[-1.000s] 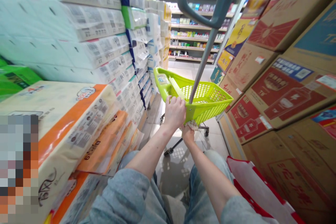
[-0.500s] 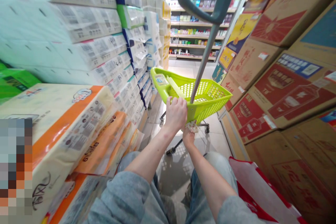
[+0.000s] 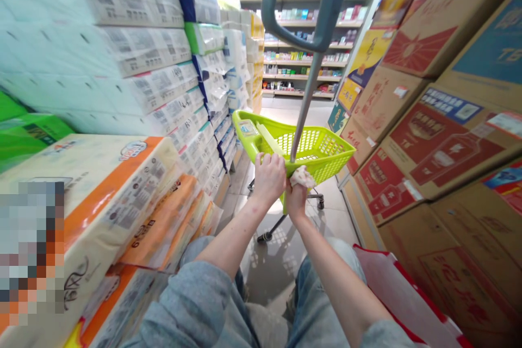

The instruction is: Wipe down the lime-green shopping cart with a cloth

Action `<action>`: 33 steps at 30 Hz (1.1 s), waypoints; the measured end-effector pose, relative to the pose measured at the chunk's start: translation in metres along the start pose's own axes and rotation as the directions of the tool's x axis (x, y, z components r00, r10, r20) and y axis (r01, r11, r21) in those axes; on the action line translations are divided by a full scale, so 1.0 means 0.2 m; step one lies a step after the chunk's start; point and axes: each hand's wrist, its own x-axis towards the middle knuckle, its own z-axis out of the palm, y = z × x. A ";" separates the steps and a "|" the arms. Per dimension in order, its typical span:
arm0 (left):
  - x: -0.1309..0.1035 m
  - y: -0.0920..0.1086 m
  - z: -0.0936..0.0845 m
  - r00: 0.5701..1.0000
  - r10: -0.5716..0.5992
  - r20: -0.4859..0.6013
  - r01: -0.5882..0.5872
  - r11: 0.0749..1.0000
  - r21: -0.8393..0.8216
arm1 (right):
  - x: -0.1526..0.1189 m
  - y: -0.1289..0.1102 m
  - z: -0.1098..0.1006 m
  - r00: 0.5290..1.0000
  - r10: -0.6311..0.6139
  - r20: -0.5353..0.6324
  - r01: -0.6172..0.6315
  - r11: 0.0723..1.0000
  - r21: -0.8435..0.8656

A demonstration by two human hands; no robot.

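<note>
A lime-green shopping cart basket point(image 3: 326, 155) with perforated walls stands before my knees on a wheeled frame. From it a grey metal pole point(image 3: 306, 103) rises to a dark grey loop handle point(image 3: 299, 38). My left hand point(image 3: 269, 176) is closed around the near rim of the basket, left of the pole. Just right and lower, my right hand point(image 3: 296, 198) is closed on a crumpled whitish cloth point(image 3: 302, 176) with faint spots, held against the outside of the basket's near end. The fingertips of my right hand are partly hidden.
Packs of paper tissue point(image 3: 159, 87) are stacked high on the left, with orange-banded packs point(image 3: 118, 174) closer in. Cardboard cartons point(image 3: 444, 136) line the right side. A red-and-white bag point(image 3: 399, 288) lies by my right knee. Stocked shelves point(image 3: 304, 60) stand beyond the tiled floor.
My right hand has moved up with the cloth, from under the basket's near end to just below its rim. My left hand keeps its hold. The view has shifted slightly.
</note>
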 end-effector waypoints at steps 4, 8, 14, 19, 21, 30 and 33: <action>-0.01 0.01 -0.02 1.000 0.001 -0.012 -0.001 1.000 0.015 | -0.02 0.03 -0.03 0.995 -0.073 0.063 0.075 0.996 -0.038; -0.03 0.01 -0.03 1.000 0.004 -0.019 -0.003 0.999 0.036 | -0.04 0.10 -0.10 0.989 0.066 0.129 -0.065 0.998 -0.016; -0.03 0.01 -0.03 1.000 0.004 0.000 -0.004 0.999 0.043 | 0.12 -0.06 -0.28 0.963 0.223 -0.151 -0.180 0.950 0.256; -0.03 0.02 -0.02 1.000 0.000 0.020 -0.001 0.999 0.033 | 0.28 -0.28 -0.30 0.991 -0.109 -0.074 0.126 0.946 0.299; -0.04 0.02 -0.02 1.000 0.006 0.019 -0.006 1.000 0.028 | 0.30 -0.31 -0.27 0.972 -0.230 0.035 0.214 0.943 0.255; -0.05 -0.03 -0.03 1.000 0.018 0.000 -0.018 1.000 0.010 | 0.35 -0.22 -0.24 0.938 -0.338 0.080 0.331 0.939 0.088; -0.06 -0.03 -0.02 1.000 0.025 0.000 -0.025 1.000 0.015 | 0.36 -0.22 -0.24 0.941 -0.324 0.098 0.316 0.944 0.093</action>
